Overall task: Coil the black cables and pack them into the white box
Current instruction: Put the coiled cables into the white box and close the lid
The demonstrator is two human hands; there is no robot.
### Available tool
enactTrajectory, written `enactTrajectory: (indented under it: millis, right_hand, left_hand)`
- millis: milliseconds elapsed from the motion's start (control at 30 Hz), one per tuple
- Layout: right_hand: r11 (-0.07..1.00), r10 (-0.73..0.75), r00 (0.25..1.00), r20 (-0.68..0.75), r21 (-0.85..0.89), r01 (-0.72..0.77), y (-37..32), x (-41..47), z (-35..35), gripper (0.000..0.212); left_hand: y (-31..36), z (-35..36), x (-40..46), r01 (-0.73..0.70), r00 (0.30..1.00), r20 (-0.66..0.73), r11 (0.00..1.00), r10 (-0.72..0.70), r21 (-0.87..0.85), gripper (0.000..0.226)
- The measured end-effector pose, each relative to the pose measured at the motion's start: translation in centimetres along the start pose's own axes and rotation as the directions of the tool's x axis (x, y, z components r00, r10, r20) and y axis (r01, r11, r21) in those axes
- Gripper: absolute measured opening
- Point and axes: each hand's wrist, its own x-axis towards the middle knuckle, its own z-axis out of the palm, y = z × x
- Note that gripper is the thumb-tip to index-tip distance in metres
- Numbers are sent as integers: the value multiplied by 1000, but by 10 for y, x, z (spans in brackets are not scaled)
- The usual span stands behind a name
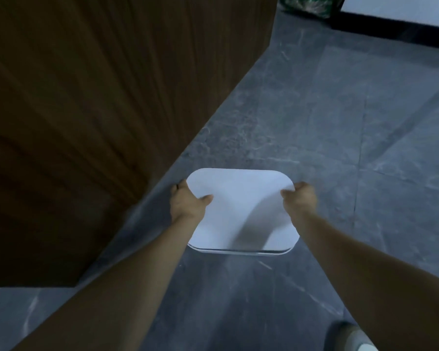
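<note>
your left hand (185, 202) and right hand (299, 198) hold the white box (241, 211) up over the grey floor (340, 122), fingers curled round its two side edges. the box is smooth and white with round corners, its flat top facing you. its sides look about even. a brown wooden wall (99, 97) stands just left.
</note>
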Motion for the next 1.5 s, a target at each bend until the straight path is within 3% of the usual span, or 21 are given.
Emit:
enactTrajectory:
  millis: [100, 300, 600, 1133, 1500]
  right_hand:
    - [995, -9, 999, 31, -96, 12, 4, -4, 1, 30]
    - [985, -60, 995, 81, -157, 72, 5, -4, -5, 30]
    - [996, -88, 993, 85, 16, 87, 22, -5, -17, 27]
    - [989, -145, 984, 105, 30, 143, 32, -12, -16, 24]
    - [990, -138, 969, 205, 32, 135, 29, 5, -18, 26]
  left_hand:
    - [-2, 5, 2, 11, 999, 42, 997, -14, 76, 85]
    - [-12, 7, 4, 2, 994, 106, 990, -17, 139, 87]
    - [-10, 8, 3, -37, 991, 135, 993, 21, 115, 88]
    - [-8, 9, 13, -42, 990, 141, 975, 11, 219, 88]
    - [-4, 13, 17, -37, 994, 112, 965, 8, 260, 88]
